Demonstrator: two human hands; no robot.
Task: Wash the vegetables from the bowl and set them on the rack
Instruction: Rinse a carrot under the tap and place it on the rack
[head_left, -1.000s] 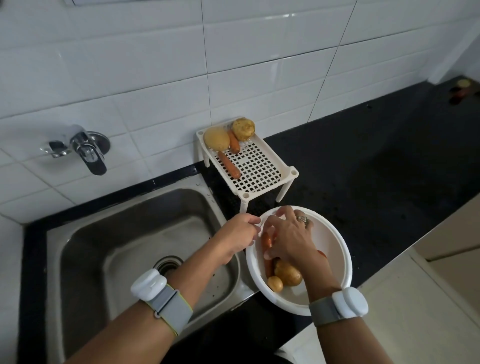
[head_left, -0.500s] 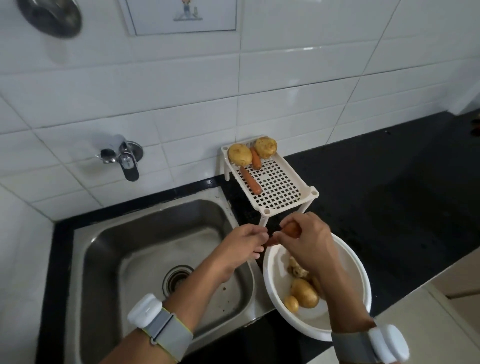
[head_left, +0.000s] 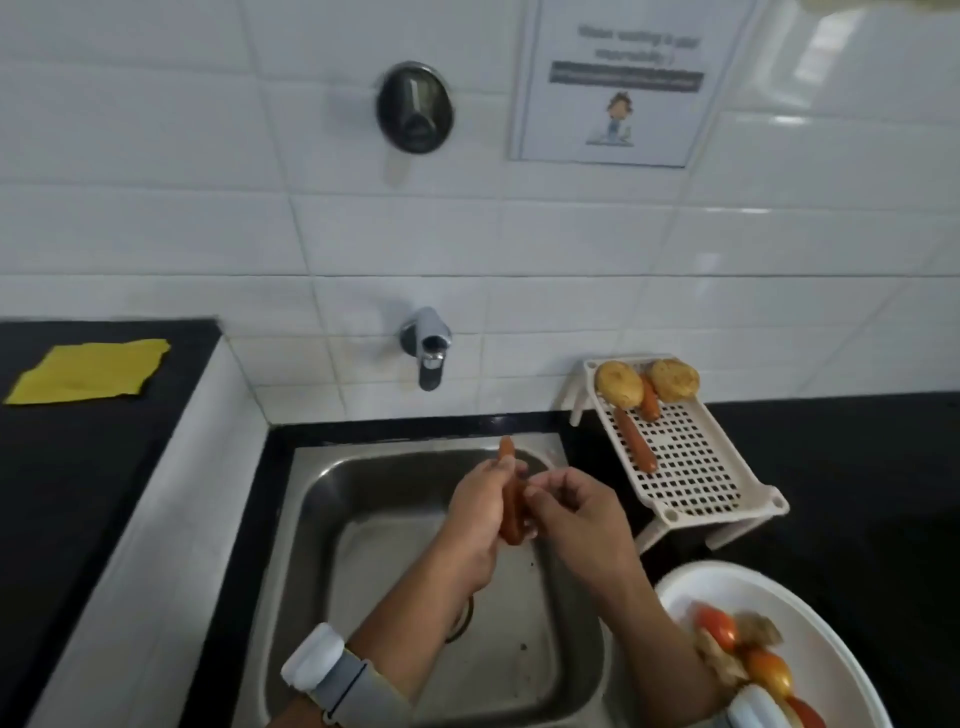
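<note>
My left hand (head_left: 480, 512) and my right hand (head_left: 576, 512) hold an orange carrot (head_left: 511, 499) together over the steel sink (head_left: 311, 519), below the wall tap (head_left: 428, 345). The carrot's tip sticks up above my left fingers. No water is seen running from the tap. The white slotted rack (head_left: 696, 467) stands right of the sink with two potatoes (head_left: 619, 384) and two carrots (head_left: 636, 439) at its far end. The white bowl (head_left: 821, 623) at the lower right holds several vegetables, partly hidden by my right forearm.
Black counter (head_left: 857, 493) runs right of the sink and under the rack and bowl. A yellow cloth (head_left: 88, 369) lies on the raised black ledge at the left. A round metal fitting (head_left: 414, 106) and a paper notice (head_left: 623, 78) are on the tiled wall.
My right hand lifted a carrot out of the bowl and carried it left over the sink, where my left hand joined it. The view swung left and up.
</note>
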